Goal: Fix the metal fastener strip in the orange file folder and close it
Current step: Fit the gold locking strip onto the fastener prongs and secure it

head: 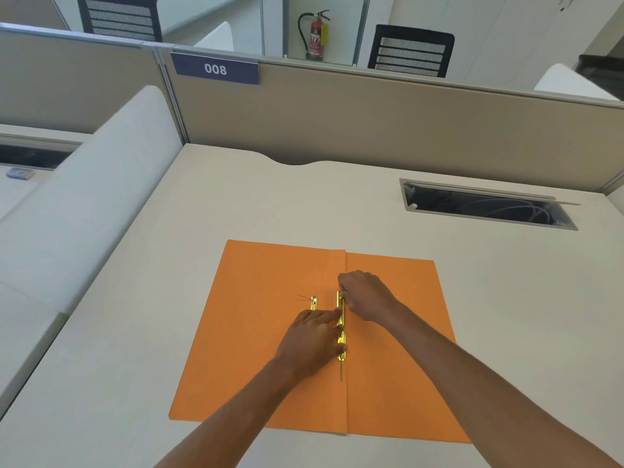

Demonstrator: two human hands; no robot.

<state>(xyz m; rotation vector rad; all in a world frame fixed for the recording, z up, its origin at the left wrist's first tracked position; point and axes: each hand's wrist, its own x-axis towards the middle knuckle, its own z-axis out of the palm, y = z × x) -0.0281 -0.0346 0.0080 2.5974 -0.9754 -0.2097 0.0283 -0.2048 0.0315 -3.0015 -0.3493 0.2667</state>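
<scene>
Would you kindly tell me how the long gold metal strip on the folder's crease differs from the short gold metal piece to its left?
The long gold metal strip lies along the crease of the open orange file folder; the short gold metal piece sits on the left flap. The left hand and right hand touch the strip; the short piece lies untouched. The strip shows far more length. Both are shiny gold and run parallel.
</scene>
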